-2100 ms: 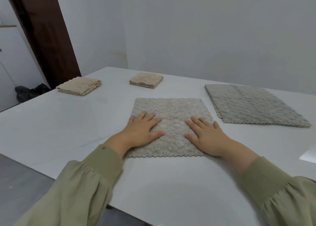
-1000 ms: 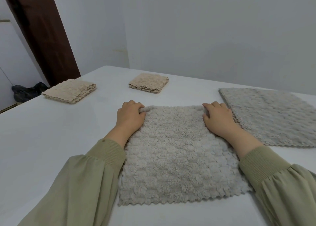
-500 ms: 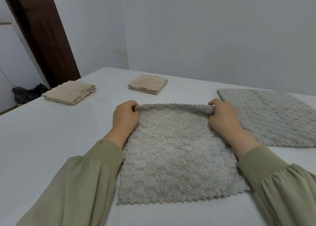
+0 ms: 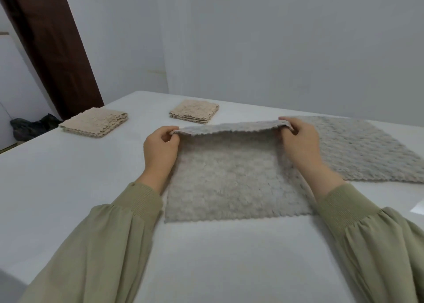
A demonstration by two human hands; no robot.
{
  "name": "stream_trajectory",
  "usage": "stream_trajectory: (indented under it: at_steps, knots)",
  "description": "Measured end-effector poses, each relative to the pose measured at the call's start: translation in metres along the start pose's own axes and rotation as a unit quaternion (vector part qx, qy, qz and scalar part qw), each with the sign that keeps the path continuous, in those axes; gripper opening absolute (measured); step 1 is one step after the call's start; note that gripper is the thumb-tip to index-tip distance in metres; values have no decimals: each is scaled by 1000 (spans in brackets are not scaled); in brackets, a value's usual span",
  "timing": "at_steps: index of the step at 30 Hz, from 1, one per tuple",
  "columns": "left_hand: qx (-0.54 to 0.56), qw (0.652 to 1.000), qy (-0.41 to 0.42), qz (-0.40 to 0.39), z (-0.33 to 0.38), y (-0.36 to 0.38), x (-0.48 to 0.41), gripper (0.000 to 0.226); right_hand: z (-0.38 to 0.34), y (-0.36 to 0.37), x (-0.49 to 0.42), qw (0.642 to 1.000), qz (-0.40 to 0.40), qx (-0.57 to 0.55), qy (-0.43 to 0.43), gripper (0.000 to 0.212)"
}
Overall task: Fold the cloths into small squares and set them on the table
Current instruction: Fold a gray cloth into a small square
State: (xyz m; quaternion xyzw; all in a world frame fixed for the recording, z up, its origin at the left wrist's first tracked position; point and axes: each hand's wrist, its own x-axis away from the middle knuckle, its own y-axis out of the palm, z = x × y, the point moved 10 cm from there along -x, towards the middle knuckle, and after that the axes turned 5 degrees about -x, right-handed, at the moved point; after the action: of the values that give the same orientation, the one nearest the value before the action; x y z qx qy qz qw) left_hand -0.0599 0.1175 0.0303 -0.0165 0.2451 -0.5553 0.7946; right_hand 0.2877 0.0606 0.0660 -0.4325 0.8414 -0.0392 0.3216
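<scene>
A: One view, head-worn, wide-angle, facing forward and down over the table [image 4: 68, 188].
B: Close?
A: Close: cloth [image 4: 229, 183] centre frame, sleeves [image 4: 103, 245] fill bottom corners, wall [image 4: 275, 50] behind. Left edge looks bent, probably lens.

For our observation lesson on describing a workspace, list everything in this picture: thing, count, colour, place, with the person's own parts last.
White flat table: 1, white, under everything.
Fluffy grey square cloth: 1, grey, table centre, far edge held up.
Flat grey fluffy cloth: 1 visible, grey, spread at right.
Left pile of folded beige cloths: 1, beige, far left.
Middle pile of folded beige cloths: 1, beige, far centre.
Dark brown wooden door: 1, brown, back left.
Dark bundle on the floor: 1, blackish, beside door.
Left hand: 1, pinching cloth's far left corner.
Right hand: 1, pinching far right corner.
Olive-green sleeves: 2, on both forearms.
</scene>
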Motion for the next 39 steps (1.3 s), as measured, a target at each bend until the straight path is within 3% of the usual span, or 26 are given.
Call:
stream_trajectory:
  at_steps: [4, 7, 9, 13, 15, 18, 22, 25, 32, 35, 37, 39]
  knots:
    - [33, 999, -24, -36, 2, -2, 18, 18, 3, 1, 20, 998, -52, 23, -3, 32]
    - [-27, 995, -45, -85, -5, -2, 30, 27, 19, 6, 41, 982, -117, 146, 6, 32]
    - [-108, 988, -8, -114, 1, -2, 36, 31, 25, 3, 51, 976, -132, 170, 21, 36]
    - [-220, 960, 93, -145, 24, 1, 51, 12, 16, -4, 63, 971, -123, 203, -28, 40]
    - [-280, 937, 135, -161, 24, 8, 55, 20, 15, -2, 66, 961, -125, 237, -62, 42]
    - [-333, 919, 124, -170, 11, 13, 53, 34, 17, -4, 66, 953, -114, 271, -74, 38]
    - [-350, 924, 84, -131, 7, 5, 46, 29, 10, -12, 60, 947, -71, 301, -84, 23]
    - [-325, 936, 75, -108, 10, 1, 45, 25, 14, -16, 57, 950, -65, 303, -46, 25]
    - [-190, 977, 89, -40, 31, -25, 49, 16, 3, -42, 61, 994, 20, 106, -32, 17]
    - [-267, 950, 142, -75, 38, -25, 57, 15, -14, -51, 68, 985, 32, 137, -104, 13]
    - [-340, 918, 166, -122, 32, -17, 64, 18, -9, -43, 74, 974, -17, 189, -121, 15]
    - [-342, 911, 180, -144, 30, -13, 70, 17, 1, -38, 81, 970, -64, 204, -112, 18]
